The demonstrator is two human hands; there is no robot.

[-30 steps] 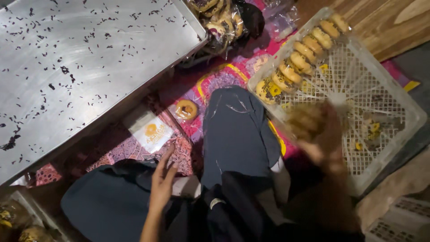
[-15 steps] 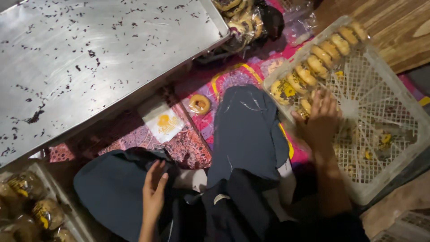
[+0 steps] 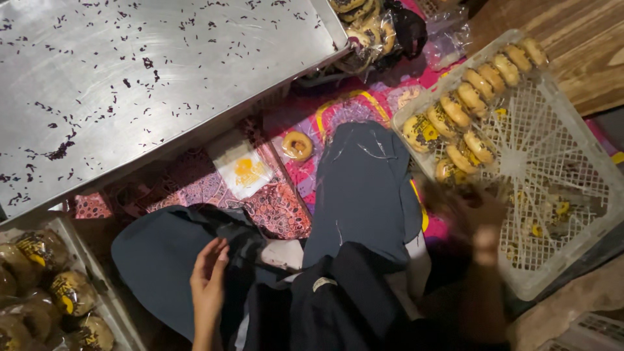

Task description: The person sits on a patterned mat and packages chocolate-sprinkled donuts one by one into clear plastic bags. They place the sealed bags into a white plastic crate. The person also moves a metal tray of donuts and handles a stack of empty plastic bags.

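We see our right hand, blurred, at the near edge of the white crate beside the wrapped doughnuts; its grip is unclear. Our left hand rests released on our lap.

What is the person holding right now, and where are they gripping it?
Nothing in the left hand: it lies open on the dark trouser leg. The right hand, at the white crate of wrapped doughnuts, is too blurred to tell.
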